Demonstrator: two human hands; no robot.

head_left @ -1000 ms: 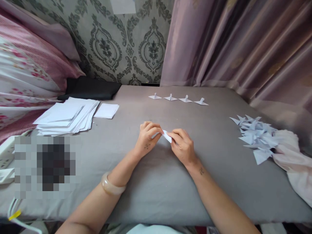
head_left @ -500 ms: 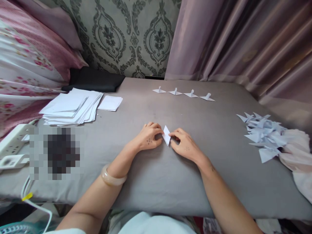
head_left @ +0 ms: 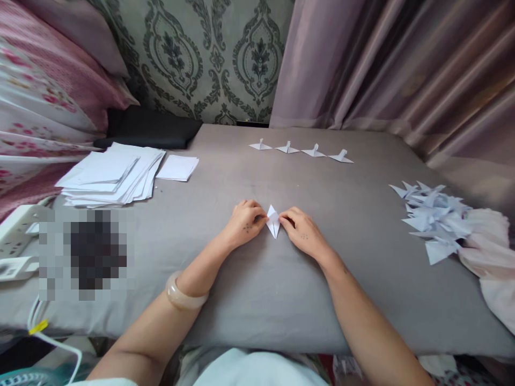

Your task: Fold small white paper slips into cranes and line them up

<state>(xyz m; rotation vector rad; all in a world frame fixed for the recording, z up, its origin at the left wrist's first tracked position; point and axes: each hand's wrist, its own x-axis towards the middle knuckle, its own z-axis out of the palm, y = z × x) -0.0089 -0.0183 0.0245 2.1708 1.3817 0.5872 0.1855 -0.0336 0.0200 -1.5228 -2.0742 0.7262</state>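
Note:
Between my two hands, over the grey cloth-covered table (head_left: 241, 289), is a small white folded paper (head_left: 273, 221), diamond-shaped, with a slit down its lower half. My left hand (head_left: 248, 222) pinches its left corner between thumb and fingers. From the other side, my right hand (head_left: 301, 228) pinches the right corner in the same way. Several folded paper cranes (head_left: 316, 150) stand in a row farther back. A heap of more folded paper pieces (head_left: 436, 214) with pointed ends lies at the right.
A stack of white paper sheets (head_left: 108, 174) and a smaller pile of square papers (head_left: 177, 167) lie at the back left. Behind them is a black folded item (head_left: 151, 127). A power strip (head_left: 18, 228) with cables sits at the left edge; pale cloth (head_left: 488, 246) bunches at the right.
The folded paper has turned slightly more upright, and its lower slit now shows. My right fingers have closed in at its right corner. The whole view has shifted a little.

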